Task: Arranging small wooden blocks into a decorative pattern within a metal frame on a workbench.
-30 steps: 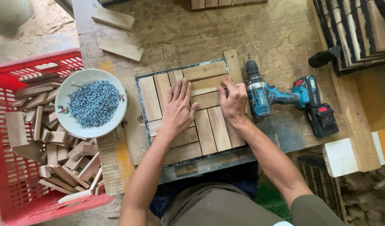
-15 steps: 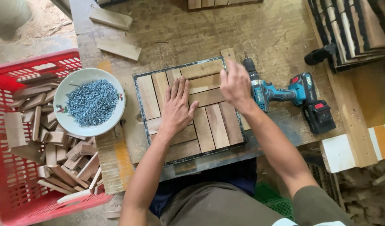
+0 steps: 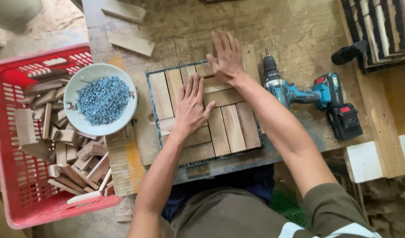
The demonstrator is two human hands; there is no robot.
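Both hands lie flat, fingers spread, gripping nothing. Left hand (image 3: 191,108) presses palm-down on the middle of the wooden slat tile (image 3: 204,112); right hand (image 3: 228,57) rests flat on its far edge, fingertips past the rim.

Tile sits in a dark square frame (image 3: 154,114) on the workbench (image 3: 180,26), straight in front of the person, between the bowl and the drill.

Handling, my read: short hardwood slats, stiff, light each, not fragile, dry and not slippery. They look loose-laid in blocks at right angles (no fasteners visible), so lifting by one slat would likely pull the pattern apart. Best hold is the frame's two opposite edges, or flat pressure from above as now.

Look: tan to reddish-brown slats, basket-weave layout, grain visible, surface unfinished.

Around it: white bowl (image 3: 100,99) of small silvery screws just left; red plastic crate (image 3: 9,176) of offcut slats further left; teal cordless drill (image 3: 299,94) just right of the frame, lying on its side; two loose wood scraps (image 3: 131,43) further back.
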